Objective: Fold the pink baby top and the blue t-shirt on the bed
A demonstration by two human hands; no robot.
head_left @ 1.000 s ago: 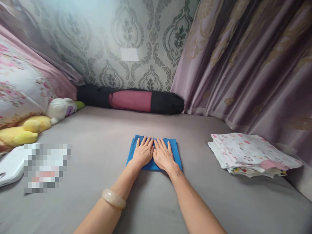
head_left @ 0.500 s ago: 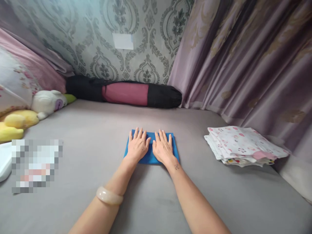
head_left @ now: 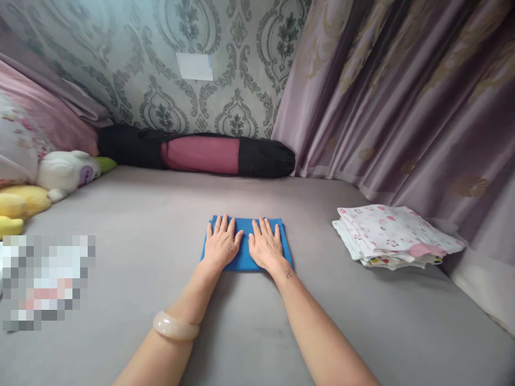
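Observation:
A folded blue cloth (head_left: 244,257) lies flat on the grey bed sheet (head_left: 257,332), in the middle of the view. My left hand (head_left: 220,244) rests palm down on its left half, fingers spread and pointing away from me. On the right half lies my right hand (head_left: 266,244), also flat with the fingers apart. Between the two thumbs a strip of the blue cloth shows. Neither hand grips the cloth; both press or rest on top of it. A pale bangle (head_left: 176,326) is round my left forearm.
To the right sits a stack of folded printed cloths (head_left: 396,233). A long black and red bag (head_left: 201,154) lies along the wall. Plush toys (head_left: 66,172) are at the left, near a blurred-out item (head_left: 50,281). Curtains (head_left: 382,96) hang at the right.
The whole view has shifted slightly, so most things sit a little further left. My hands stay flat on the blue cloth, with slightly more of it showing between them.

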